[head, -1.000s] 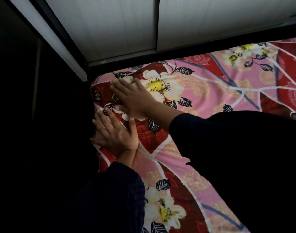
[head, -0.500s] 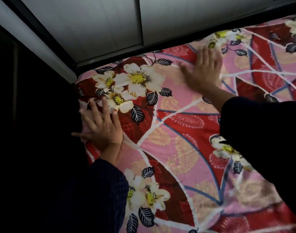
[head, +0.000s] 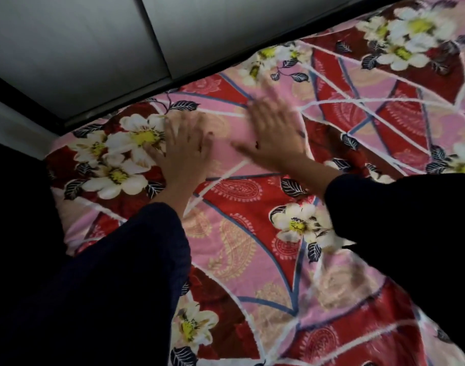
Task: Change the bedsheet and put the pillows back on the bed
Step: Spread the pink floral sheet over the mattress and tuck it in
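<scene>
The floral bedsheet (head: 242, 249), pink and red with white flowers, lies spread over the mattress and covers its corner at the left, below the grey wall panel (head: 94, 48). The 2 hands lie flat on it side by side, fingers straight and holding nothing: the left hand (head: 185, 151) is just beside the white flowers, and the right hand (head: 276, 138), blurred, is close to its right. The sheet looks largely laid, so the change seems nearly done, with smoothing the step in hand. Soft creases show toward the lower right. No pillows are in view; putting them back appears to be left.
</scene>
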